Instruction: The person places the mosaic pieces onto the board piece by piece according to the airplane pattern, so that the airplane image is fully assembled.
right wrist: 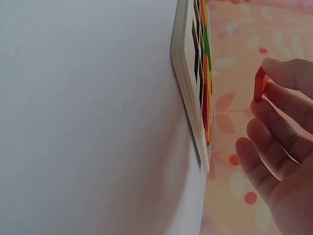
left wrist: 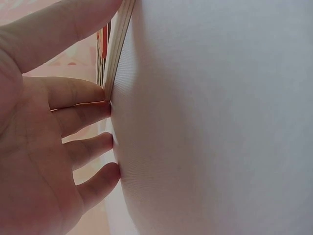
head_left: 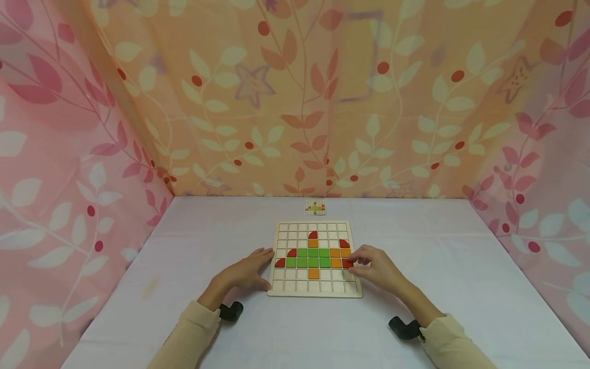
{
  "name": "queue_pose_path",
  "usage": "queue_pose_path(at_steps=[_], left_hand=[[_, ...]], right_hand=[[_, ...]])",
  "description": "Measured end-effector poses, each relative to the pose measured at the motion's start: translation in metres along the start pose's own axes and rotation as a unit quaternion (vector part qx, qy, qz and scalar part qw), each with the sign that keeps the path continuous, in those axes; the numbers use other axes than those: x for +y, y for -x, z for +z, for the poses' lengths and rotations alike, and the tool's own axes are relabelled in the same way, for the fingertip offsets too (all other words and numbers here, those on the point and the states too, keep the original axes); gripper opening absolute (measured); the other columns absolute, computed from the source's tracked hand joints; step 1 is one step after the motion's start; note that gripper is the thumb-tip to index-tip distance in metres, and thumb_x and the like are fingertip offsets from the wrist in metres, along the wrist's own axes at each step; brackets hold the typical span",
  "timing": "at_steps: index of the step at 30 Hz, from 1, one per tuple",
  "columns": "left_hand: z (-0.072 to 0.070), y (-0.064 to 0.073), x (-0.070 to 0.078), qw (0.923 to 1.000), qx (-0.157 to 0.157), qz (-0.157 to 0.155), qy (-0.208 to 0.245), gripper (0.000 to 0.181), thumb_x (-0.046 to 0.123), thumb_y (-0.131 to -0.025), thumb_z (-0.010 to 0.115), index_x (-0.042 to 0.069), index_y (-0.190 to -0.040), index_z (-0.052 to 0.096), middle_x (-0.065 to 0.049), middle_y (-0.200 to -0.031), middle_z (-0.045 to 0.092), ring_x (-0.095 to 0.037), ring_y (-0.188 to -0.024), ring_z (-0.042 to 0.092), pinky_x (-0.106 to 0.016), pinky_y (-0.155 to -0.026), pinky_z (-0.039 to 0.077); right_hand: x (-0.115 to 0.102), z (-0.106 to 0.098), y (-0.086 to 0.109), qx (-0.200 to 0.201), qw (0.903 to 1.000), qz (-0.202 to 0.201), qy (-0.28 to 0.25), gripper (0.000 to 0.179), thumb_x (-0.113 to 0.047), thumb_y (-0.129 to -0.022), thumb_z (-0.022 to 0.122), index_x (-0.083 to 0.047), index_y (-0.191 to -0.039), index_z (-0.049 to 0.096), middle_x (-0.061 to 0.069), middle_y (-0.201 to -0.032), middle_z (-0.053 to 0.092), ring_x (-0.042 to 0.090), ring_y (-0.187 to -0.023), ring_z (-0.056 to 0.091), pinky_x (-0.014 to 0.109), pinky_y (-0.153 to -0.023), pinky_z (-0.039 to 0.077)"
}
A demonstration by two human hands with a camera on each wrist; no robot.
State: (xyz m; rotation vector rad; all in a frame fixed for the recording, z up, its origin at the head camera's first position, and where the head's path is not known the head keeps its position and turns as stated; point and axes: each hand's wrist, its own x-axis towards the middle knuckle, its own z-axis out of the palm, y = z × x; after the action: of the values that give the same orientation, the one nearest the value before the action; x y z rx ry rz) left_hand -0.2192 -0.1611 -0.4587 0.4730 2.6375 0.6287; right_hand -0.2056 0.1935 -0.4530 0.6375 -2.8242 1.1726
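A pale wooden grid board (head_left: 295,288) lies on the table. Green squares (head_left: 313,258) fill its middle, with orange squares (head_left: 336,258) to the right and red curved pieces (head_left: 292,253) around them. My left hand (head_left: 244,270) rests at the board's left edge, thumb at the near corner and fingers extended. Above the board's right edge, my right hand (head_left: 380,269) pinches a small red tile (right wrist: 259,84) between thumb and fingertips. In the right wrist view the tile is tilted and apart from the board; its full outline is hidden.
Beyond the board lies a small picture card (head_left: 315,207) showing a coloured pattern on a grid. The white-covered table (head_left: 193,225) meets patterned cloth walls (head_left: 221,128) at the back and both sides. Each wrist carries a black camera (head_left: 404,328).
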Motion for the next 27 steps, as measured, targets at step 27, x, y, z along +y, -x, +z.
queue_pose_path(at_steps=[27], left_hand=[[0.001, -0.003, -0.002, 1.0, -0.003, 0.001, 0.006, 0.093, 0.023, -0.076, 0.083, 0.003, -0.151, 0.033, -0.011, -0.161, 0.028, -0.032, -0.152, 0.015, -0.052, -0.122, 0.018]], right_hand=[[-0.039, 0.038, -0.008, -0.044, 0.9968, -0.06, 0.031, 0.014, -0.013, -0.081, 0.077, -0.011, -0.094, 0.076, -0.006, -0.086, 0.064, 0.011, -0.08, 0.053, 0.021, -0.069, 0.046]])
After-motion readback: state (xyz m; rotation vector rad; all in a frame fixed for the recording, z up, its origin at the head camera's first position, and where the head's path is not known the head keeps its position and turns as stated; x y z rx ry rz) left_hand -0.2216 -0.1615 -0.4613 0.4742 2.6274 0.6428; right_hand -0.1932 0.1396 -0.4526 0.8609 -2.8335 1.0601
